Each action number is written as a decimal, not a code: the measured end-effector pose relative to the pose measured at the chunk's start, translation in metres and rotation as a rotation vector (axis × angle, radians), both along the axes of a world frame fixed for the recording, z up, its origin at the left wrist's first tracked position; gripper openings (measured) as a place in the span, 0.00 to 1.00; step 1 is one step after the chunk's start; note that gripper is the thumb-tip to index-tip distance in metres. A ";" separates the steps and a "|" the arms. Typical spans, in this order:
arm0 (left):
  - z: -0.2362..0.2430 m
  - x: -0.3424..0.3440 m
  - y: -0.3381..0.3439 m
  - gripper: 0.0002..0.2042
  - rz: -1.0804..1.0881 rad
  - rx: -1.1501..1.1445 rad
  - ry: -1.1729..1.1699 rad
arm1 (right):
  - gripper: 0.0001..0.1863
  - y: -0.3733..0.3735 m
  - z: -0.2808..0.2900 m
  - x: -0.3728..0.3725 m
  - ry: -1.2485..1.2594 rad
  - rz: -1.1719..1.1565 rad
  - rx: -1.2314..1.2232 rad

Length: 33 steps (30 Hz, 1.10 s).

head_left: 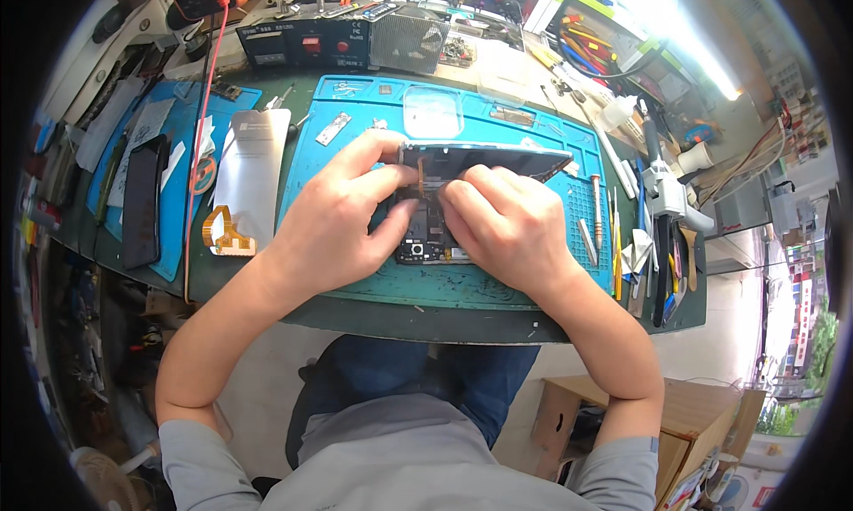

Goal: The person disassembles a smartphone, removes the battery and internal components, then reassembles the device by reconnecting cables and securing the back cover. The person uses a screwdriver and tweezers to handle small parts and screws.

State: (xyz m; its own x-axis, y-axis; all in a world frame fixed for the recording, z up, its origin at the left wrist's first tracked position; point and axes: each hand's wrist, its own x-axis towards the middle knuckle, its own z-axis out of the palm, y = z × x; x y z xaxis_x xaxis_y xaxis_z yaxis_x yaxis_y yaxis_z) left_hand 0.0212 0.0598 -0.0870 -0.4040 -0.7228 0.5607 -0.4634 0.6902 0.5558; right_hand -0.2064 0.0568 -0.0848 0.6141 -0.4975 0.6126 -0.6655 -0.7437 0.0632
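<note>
An opened phone lies over the blue work mat. Its dark frame shows a camera module and circuit parts at the near end. The screen panel is tilted up along the far side, with a thin flex cable running down from it. At the panel's left end, the fingers of my left hand close on its edge, the thumb beside the frame. My right hand is curled over the frame's right side, fingertips pressed in below the panel; whatever they pinch is hidden.
A dark phone and a silver panel with an orange flex cable lie left. A clear tray sits at the mat's back. Screwdrivers and tweezers stand right. A black power unit lines the back.
</note>
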 end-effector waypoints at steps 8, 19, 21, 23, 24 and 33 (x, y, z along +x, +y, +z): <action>-0.005 0.001 -0.009 0.08 0.002 0.017 -0.016 | 0.07 0.001 0.003 -0.002 0.068 0.004 0.032; -0.012 0.007 -0.011 0.07 -0.042 -0.025 -0.095 | 0.06 0.007 0.001 -0.024 -0.178 -0.052 0.355; -0.012 0.008 -0.011 0.07 -0.056 0.008 -0.092 | 0.07 0.004 -0.001 -0.023 -0.200 -0.014 0.319; -0.011 0.007 -0.012 0.07 -0.062 0.004 -0.084 | 0.10 0.004 0.001 -0.022 -0.186 0.006 0.319; -0.010 0.007 -0.012 0.07 -0.063 0.003 -0.080 | 0.10 0.004 0.000 -0.022 -0.182 0.015 0.298; -0.012 0.005 -0.016 0.08 -0.031 -0.075 -0.090 | 0.20 0.004 -0.001 -0.024 -0.103 0.044 0.308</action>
